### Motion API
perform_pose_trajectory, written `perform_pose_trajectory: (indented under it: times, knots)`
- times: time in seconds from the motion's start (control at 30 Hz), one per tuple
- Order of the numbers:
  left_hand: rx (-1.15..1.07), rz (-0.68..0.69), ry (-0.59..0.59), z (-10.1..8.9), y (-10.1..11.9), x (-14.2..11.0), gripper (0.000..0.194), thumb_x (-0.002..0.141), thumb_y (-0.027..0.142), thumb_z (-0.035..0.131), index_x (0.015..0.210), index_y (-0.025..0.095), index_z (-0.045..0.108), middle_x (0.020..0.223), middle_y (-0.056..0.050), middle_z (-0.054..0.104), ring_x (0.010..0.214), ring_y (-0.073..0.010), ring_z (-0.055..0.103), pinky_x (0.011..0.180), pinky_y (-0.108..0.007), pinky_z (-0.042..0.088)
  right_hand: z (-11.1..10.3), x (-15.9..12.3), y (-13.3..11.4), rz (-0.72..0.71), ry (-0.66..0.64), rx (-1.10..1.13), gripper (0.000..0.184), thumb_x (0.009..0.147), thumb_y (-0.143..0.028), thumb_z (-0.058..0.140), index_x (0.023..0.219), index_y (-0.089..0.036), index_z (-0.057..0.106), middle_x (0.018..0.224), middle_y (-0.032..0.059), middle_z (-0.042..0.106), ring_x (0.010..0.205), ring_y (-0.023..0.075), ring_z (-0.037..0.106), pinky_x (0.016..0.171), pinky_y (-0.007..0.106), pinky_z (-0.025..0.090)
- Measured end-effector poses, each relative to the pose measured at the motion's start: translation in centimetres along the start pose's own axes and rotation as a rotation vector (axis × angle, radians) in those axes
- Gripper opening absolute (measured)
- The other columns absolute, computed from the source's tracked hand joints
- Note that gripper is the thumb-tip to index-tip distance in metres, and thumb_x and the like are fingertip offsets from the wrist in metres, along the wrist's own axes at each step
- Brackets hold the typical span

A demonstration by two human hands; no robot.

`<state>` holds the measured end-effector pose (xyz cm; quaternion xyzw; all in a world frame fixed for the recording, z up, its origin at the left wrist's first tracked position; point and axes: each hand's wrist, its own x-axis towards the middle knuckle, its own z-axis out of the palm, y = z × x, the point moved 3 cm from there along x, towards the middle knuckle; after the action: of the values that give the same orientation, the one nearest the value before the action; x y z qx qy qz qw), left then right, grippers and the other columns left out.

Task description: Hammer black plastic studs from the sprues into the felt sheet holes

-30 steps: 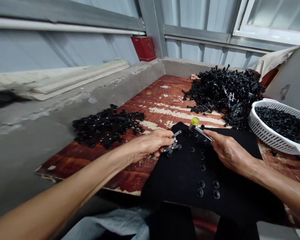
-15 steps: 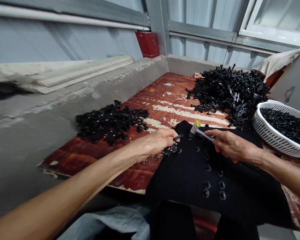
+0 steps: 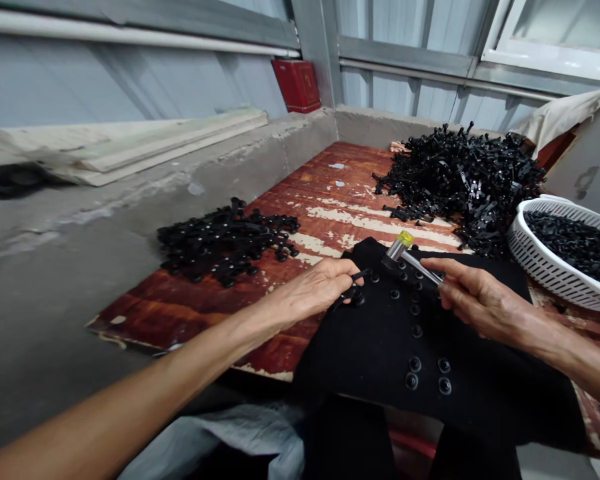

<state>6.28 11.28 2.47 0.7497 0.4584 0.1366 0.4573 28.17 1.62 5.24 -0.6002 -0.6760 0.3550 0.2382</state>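
Over a black studded fabric mat (image 3: 370, 340), a yellow-tipped metal-handled hammer (image 3: 410, 257) is pinched in the right hand (image 3: 480, 307); a black plastic jointed part (image 3: 354, 291) is pinched by the left hand (image 3: 313, 290) at the mat's edge.

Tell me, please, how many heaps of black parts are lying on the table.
2: one heap at the left of the table, another heap at its back right, beside the basket.
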Motion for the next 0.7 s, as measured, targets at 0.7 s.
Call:
perform_pose_trajectory:
  times: [0.7]
  knots:
    - [-0.032,-0.052,-0.036,0.4,0.6,0.4,0.018,0.066,0.03,0.049,0.07,0.019,0.061,0.062,0.0,0.056,0.057,-0.0147,0.046,0.048,-0.023,0.031,0.6,-2.1,0.6,0.091,0.017,0.113,0.044,0.095,-0.021,0.038,0.138,-0.017,0.045,0.062,-0.0071,0.038,0.042,0.0082,0.034,0.037,0.02,0.03]
